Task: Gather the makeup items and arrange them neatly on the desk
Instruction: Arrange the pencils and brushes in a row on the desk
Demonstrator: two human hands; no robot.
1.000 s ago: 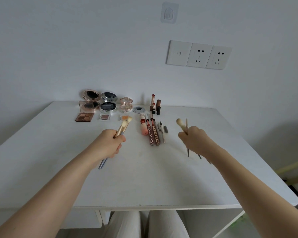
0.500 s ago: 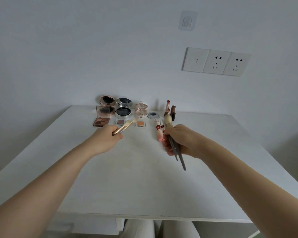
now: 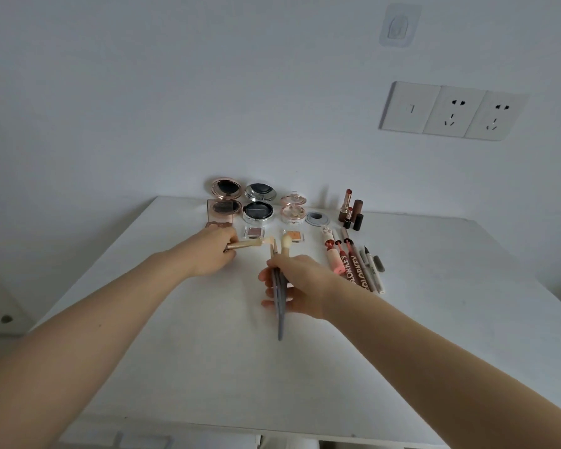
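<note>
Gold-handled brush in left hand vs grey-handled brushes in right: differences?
The gold-handled brush points sideways, tip rightward; the grey-handled brushes point toward the wall. Left hand shows one gold handle; right hand grips a grey bundle. Both have cream tips.

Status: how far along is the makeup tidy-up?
Done: compacts, lipsticks and pens sit in rows at the back of the desk. In hand: left hand grips a gold brush, right hand holds grey brushes. Left: set those brushes down in line with the rest.
</note>
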